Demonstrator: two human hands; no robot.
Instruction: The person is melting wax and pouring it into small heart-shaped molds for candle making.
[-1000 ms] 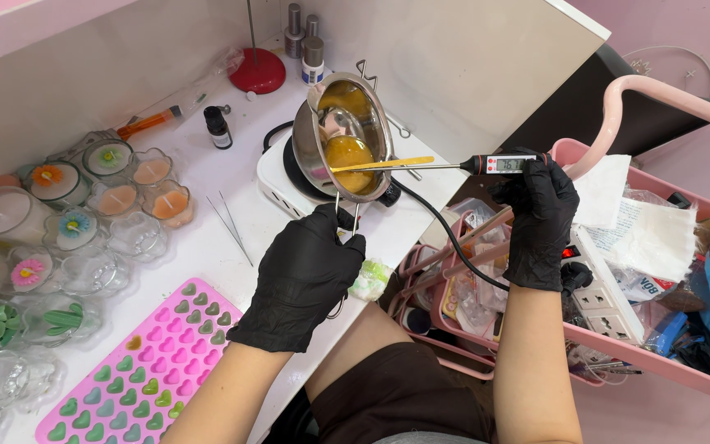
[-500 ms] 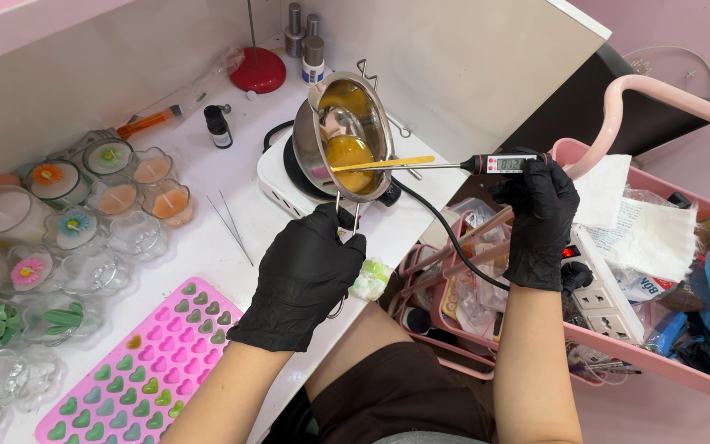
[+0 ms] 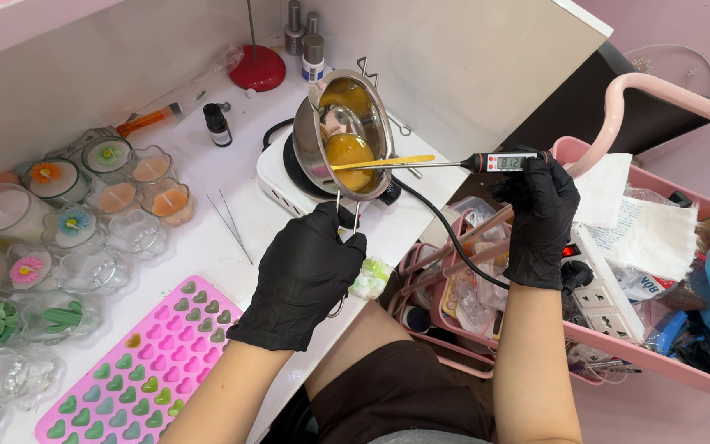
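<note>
A steel melting pot with orange liquid wax sits tilted on a small white hot plate. My left hand, in a black glove, grips the pot's wire handle at the near side. My right hand, also gloved, holds a black digital probe thermometer level. Its thin metal probe reaches left into the wax. A yellow stir stick rests across the pot's rim beside the probe.
A pink heart silicone mould lies near left. Glass flower-shaped candle cups crowd the left. Tweezers, a small dark bottle and a red stand lie behind. A pink cart with clutter and a power strip stands right.
</note>
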